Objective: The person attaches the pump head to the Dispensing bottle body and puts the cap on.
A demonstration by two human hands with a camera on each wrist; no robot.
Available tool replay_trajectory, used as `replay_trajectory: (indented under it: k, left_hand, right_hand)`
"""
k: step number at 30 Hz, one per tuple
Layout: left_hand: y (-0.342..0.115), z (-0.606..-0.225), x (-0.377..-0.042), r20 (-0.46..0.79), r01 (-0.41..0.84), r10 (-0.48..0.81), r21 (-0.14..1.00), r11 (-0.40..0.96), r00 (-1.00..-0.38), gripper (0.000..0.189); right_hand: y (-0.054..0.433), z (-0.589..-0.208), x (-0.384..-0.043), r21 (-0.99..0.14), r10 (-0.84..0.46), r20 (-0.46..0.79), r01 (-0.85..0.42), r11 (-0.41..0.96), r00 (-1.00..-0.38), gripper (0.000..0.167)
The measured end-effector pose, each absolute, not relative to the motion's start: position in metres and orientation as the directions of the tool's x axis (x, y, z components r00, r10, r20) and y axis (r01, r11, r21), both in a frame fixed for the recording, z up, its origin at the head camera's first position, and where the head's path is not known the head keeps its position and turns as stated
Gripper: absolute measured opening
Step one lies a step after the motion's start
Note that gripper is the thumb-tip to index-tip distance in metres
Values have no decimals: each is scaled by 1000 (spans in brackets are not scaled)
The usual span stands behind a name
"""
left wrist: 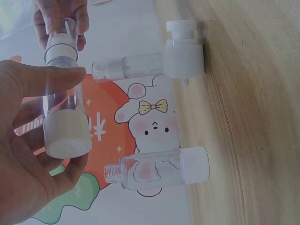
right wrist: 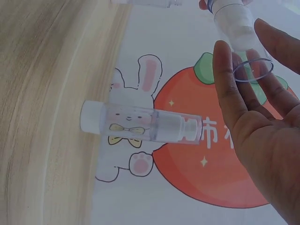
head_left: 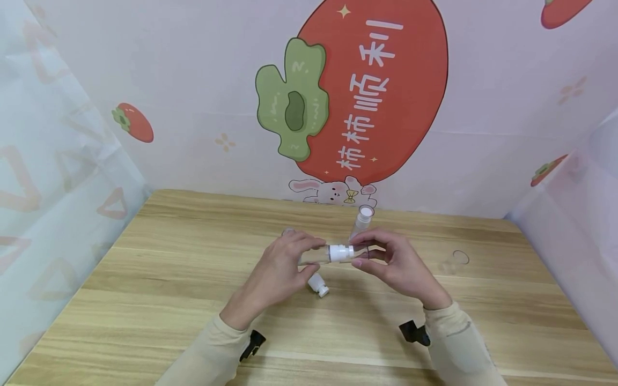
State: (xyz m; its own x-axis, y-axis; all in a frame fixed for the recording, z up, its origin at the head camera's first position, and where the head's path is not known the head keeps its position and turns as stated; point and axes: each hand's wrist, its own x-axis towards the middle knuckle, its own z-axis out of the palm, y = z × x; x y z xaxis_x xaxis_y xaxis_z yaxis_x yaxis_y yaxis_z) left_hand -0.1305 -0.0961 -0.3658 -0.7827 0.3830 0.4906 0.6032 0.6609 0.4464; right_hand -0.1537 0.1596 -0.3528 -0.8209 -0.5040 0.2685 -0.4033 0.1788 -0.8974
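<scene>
My left hand point(head_left: 282, 265) grips a clear bottle with a white base point(left wrist: 69, 134), held sideways above the table. A white pump head point(head_left: 340, 253) sits on the bottle's neck end. My right hand point(head_left: 401, 264) holds a clear cap point(right wrist: 241, 44) between thumb and fingers, and the cap surrounds part of the pump head. Whether it is fully seated cannot be seen. Below the hands, a loose white pump head point(head_left: 318, 284) rests on the table. Behind them stands a capped bottle point(right wrist: 154, 123).
An open-necked clear bottle point(left wrist: 152, 168) stands on the table, mostly hidden behind the left hand in the head view. Off to the right lies a loose clear cap point(head_left: 455, 262). A printed backdrop point(head_left: 193, 161) rises along the wooden table's point(head_left: 159, 300) far edge.
</scene>
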Motion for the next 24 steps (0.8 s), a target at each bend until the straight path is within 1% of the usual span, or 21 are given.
replay_trajectory:
  k: [8,17,24]
  left_hand:
    - [-96,-366,-129,485,610,398,432,664,-778,41]
    - [-95,-364,-128,472,614,413,446,651,-779,41]
    - [-94,-366,-128,475,627,427,437,645,-769,41]
  right_hand:
    - [155,-354,-152,-892,-502,249,-398,213,-828,31]
    - [152,-355,-151,-883,-504,236,-400,246,-831,30]
    - [149,-357,-151,-884,-496,238,-398,244,-835,30]
